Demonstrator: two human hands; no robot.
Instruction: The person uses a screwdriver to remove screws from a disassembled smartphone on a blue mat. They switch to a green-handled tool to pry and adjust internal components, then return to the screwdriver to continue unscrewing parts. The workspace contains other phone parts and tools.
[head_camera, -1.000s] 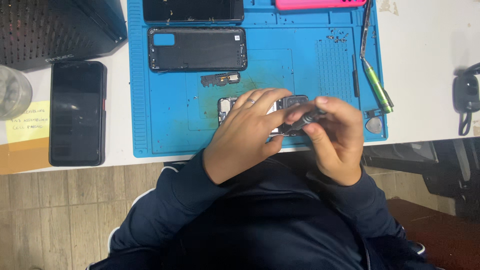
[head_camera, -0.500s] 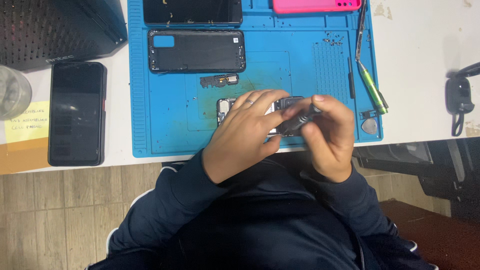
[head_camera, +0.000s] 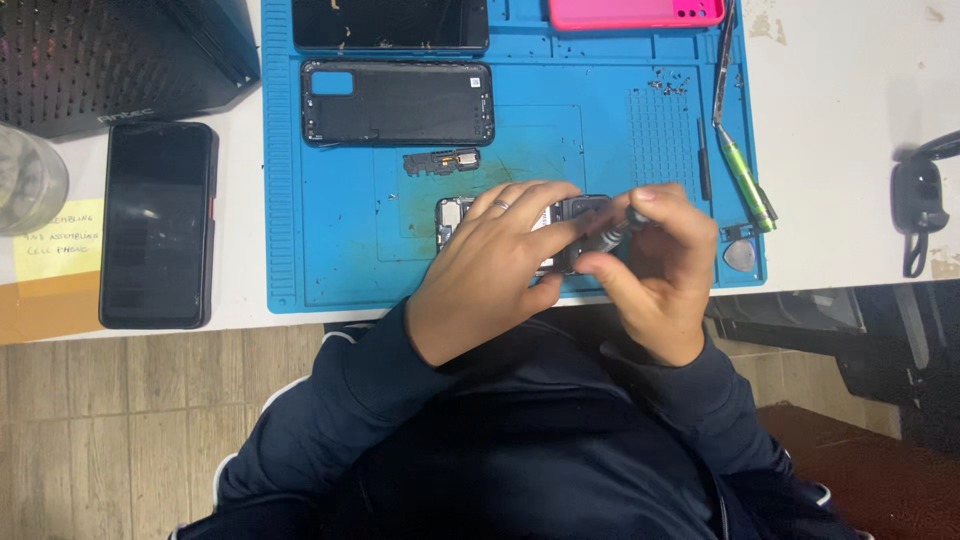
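The left hand (head_camera: 495, 265) lies flat over the opened phone body (head_camera: 452, 217), fingers spread across it and pinning it to the blue work mat (head_camera: 330, 250). So the left grip is pressed on the phone rather than closed around it. Only the phone's left end and a dark patch between the two hands show. Its long axis seems to run left to right across the mat, level with both grips.

The right hand (head_camera: 655, 265) is just right of the left, fingertips nearly touching. Its grip is pinched on a dark tool handle (head_camera: 610, 235), which slants down and leftward toward the phone's right half. The tip is hidden under the fingers, so I cannot tell whether it touches. The right hand is the nearer one to the exposed part.

Just beyond the left grip lies a small loose phone part (head_camera: 441, 161). Beyond that lies a black back cover (head_camera: 398, 102), also lying left to right. Farther still are a dark phone panel (head_camera: 390, 22) and a pink case (head_camera: 636, 11).

Beyond and right of the right grip rest a green-handled tool (head_camera: 745, 180) and a grey pick (head_camera: 739, 256). Well left of both grips, off the mat on the white tabletop (head_camera: 840, 120), lies a whole black phone (head_camera: 158, 224).
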